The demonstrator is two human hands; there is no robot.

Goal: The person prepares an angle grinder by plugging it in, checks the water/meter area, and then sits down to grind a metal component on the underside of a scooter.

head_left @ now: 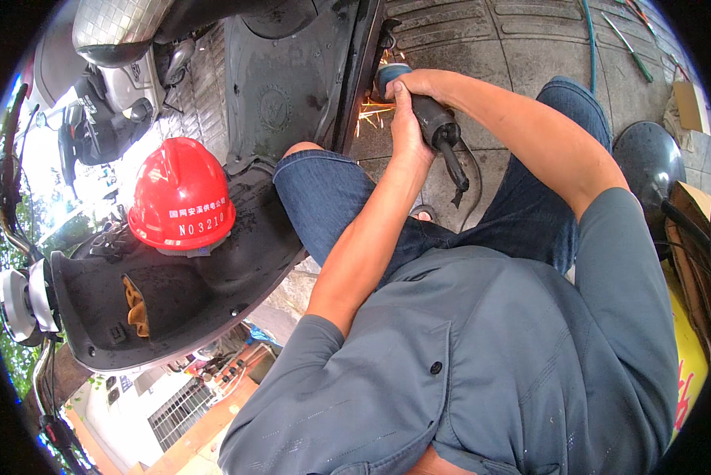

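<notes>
Both my hands grip a black angle grinder (437, 125) with a blue head. My left hand (407, 119) wraps the body from the near side; my right hand (420, 80) holds it close to the head. The grinder's head presses against the edge of a dark scooter floorboard (292, 87), and orange sparks (371, 111) fly from the contact point. The grinder's cord (460, 178) hangs down behind it. The disc itself is hidden.
A red hard hat (181, 194) rests on the scooter's dark front panel (173, 301). Another scooter (110, 71) stands at upper left. Grey paving (490, 39) lies beyond, with green hoses (593, 39) and cardboard (688, 103) at the right. My knees in jeans (324, 198) frame the work.
</notes>
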